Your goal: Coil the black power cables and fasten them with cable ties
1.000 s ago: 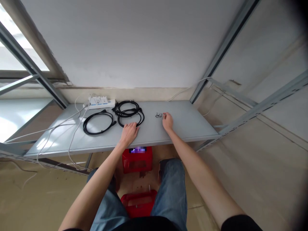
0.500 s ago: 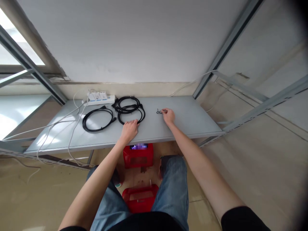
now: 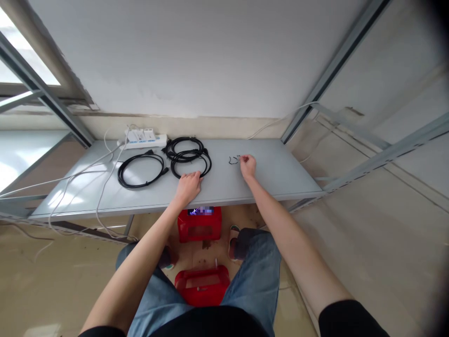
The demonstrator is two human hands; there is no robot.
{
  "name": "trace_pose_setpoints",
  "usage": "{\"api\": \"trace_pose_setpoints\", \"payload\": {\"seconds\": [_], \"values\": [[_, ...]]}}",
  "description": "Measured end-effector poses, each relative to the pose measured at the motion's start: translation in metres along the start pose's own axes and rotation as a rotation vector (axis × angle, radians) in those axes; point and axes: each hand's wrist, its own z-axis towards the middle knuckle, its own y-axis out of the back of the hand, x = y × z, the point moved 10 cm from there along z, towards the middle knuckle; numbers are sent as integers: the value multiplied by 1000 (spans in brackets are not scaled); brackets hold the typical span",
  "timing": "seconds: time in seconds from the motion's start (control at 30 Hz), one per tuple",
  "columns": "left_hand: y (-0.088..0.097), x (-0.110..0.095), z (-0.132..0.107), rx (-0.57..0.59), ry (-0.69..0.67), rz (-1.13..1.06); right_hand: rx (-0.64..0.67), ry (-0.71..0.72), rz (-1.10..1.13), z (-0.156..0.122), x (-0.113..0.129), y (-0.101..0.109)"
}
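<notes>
Several short black twist ties [image 3: 233, 160] lie on the grey shelf [image 3: 270, 180]. Beside them, my right hand [image 3: 248, 167] is closed in a pinch, its fingertips at the end of a tie; the fingers partly hide it. My left hand [image 3: 188, 186] rests near the shelf's front edge, fingers curled over the near side of a coiled black power cable [image 3: 209, 167]. Behind that coil, another black coil [image 3: 184, 138] partly overlaps it. A separate black coil [image 3: 121, 180] with plugs lies to the left.
A white power strip [image 3: 161, 140] with plugged-in adapters stands at the back left. White cords [image 3: 101, 199] trail over the front edge. Metal uprights [image 3: 317, 89] frame the shelf. Red stools [image 3: 199, 229] stand below, with a phone [image 3: 200, 211] on the farther one.
My right hand has shifted slightly right, and the twist ties lie more spread out. My left hand stays on the cable coil. The view has tilted slightly.
</notes>
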Motion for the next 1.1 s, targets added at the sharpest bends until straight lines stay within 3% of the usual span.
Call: {"api": "trace_pose_setpoints", "payload": {"seconds": [0.2, 0.3, 0.37, 0.43, 0.5, 0.67, 0.73, 0.9, 1.1], "values": [[1, 1, 1, 12, -9, 26, -104, -70, 122, 2, -9, 12], [1, 1, 1, 27, -2, 52, -245, -94, 199, -7, -10, 30], [1, 1, 1, 50, 8, 78, -349, -22, 230, -20, 0, 43], [1, 0, 0, 71, 15, 110, -369, 125, 261, -39, 21, 46], [1, -1, 0, 83, 20, 139, -270, 276, 309, -60, 47, 33], [2, -3, -2, 64, 22, 171, 49, 454, 335, -106, 103, -22], [2, -4, -3, 56, 12, 180, 81, 513, 289, -116, 118, -35], [4, -3, -3, 43, 7, 179, 52, 554, 191, -119, 128, -42], [6, -5, -4, 36, -2, 192, 136, 616, 99, -124, 135, -50]]}}
